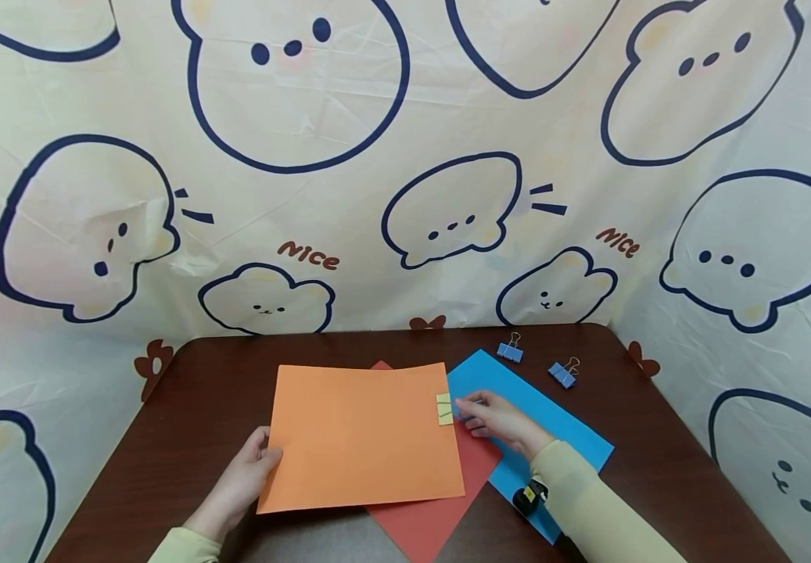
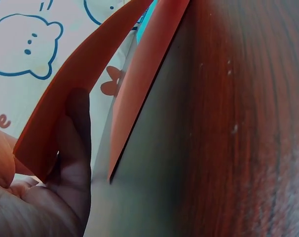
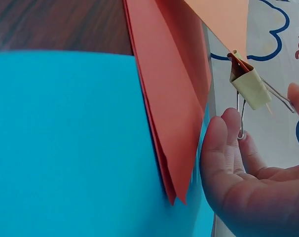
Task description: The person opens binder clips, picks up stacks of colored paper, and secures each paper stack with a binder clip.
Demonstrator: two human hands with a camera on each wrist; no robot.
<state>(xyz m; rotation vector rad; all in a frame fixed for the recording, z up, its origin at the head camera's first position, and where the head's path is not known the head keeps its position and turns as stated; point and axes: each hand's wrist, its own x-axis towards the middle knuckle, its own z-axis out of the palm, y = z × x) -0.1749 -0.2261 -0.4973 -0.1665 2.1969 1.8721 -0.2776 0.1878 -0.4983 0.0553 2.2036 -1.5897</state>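
Held up over the table by its left edge is an orange sheet of paper (image 1: 363, 438); the left hand (image 1: 239, 477) pinches it between thumb and fingers. A pale yellow binder clip (image 3: 251, 88) sits on the sheet's right edge, its wire handles spread apart. Around those handles is the right hand (image 1: 500, 422), with thumb and fingertips wide apart and right beside the wires. Red paper (image 1: 475, 461), looking folded or layered in the right wrist view, lies below the orange sheet. Under the red paper's right side is a blue sheet (image 1: 553, 422).
Two blue binder clips (image 1: 510, 352) lie at the back right of the dark wooden table (image 1: 215, 391). A small black and yellow object (image 1: 530, 496) is by the right sleeve, over the blue sheet. A printed cloth (image 1: 349, 211) surrounds the table's back and sides.
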